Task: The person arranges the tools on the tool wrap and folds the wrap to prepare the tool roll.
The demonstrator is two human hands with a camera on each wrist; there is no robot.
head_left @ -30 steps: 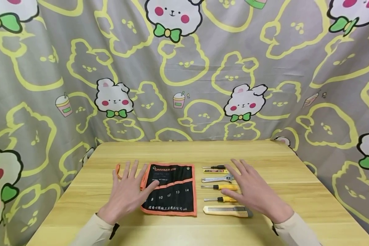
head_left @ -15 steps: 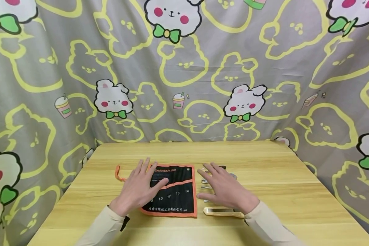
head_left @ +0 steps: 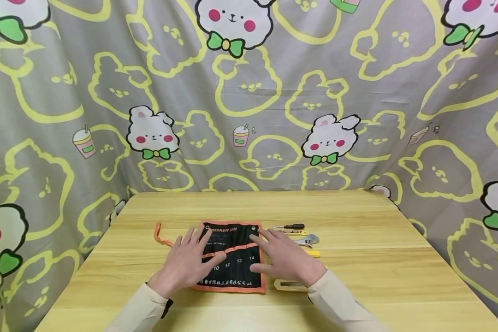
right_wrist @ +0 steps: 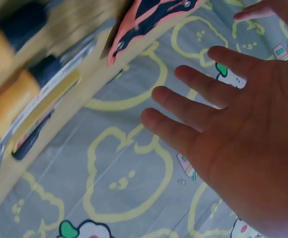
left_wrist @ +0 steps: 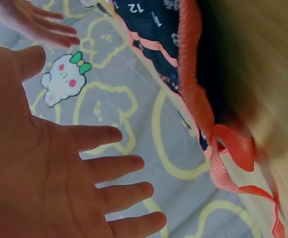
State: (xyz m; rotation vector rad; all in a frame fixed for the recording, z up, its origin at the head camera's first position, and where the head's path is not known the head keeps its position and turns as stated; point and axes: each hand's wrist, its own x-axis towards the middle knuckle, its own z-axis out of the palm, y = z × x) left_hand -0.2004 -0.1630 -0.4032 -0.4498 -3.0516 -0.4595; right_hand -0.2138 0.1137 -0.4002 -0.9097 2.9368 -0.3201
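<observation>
A black tool pouch with orange edging [head_left: 236, 276] lies flat on the table, numbers and lettering on its front. My left hand [head_left: 186, 263], fingers spread, hovers over its left edge. In the left wrist view the palm shows bare, apart from the pouch and its orange tie strap [left_wrist: 233, 144]. My right hand [head_left: 288, 256] hangs with straight fingers over the pouch's right edge, holding nothing. Partly hidden under it are an adjustable wrench [head_left: 311, 240], a utility knife [head_left: 288, 286] and yellow-handled screwdrivers [right_wrist: 15, 109].
Behind the wrench lie a black-handled screwdriver [head_left: 294, 226] and a slim yellow item [head_left: 300, 233]. The wooden table [head_left: 149, 205] backs onto a grey curtain [head_left: 265, 97] printed with cartoon rabbits, which also hangs along both sides.
My right hand has moved left from above the tools to the pouch's right edge. My left hand has shifted right over the pouch's left side. The pouch and tools have stayed put.
</observation>
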